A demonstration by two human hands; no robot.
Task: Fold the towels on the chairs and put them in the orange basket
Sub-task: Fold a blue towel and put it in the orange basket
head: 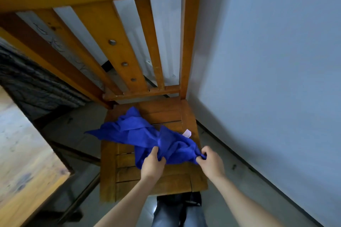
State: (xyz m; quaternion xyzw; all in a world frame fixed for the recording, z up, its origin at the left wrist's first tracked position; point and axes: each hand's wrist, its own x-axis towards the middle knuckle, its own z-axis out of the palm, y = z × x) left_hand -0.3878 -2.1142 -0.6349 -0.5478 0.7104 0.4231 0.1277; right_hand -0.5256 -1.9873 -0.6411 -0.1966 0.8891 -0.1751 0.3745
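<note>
Pinching crumpled blue cloth towel [147, 135] on slatted wooden chair [186, 116], left hand [152, 164] and right hand [210, 162] grips closed on its near edge; I see folding barely started, basket not visible.

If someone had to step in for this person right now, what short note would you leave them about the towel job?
Left hand: closed grip on the near edge of the blue towel.
Right hand: pinching the towel's near right corner.
Towel: crumpled and unfolded, lying on the seat of the wooden chair, one end hanging off the seat's left side. A small white tag shows near its right edge.
Done: towel is grasped, no fold made yet.
Left: spread it, fold it, carry it to the orange basket, which is not in view. Other chairs or towels are not visible from here.
</note>
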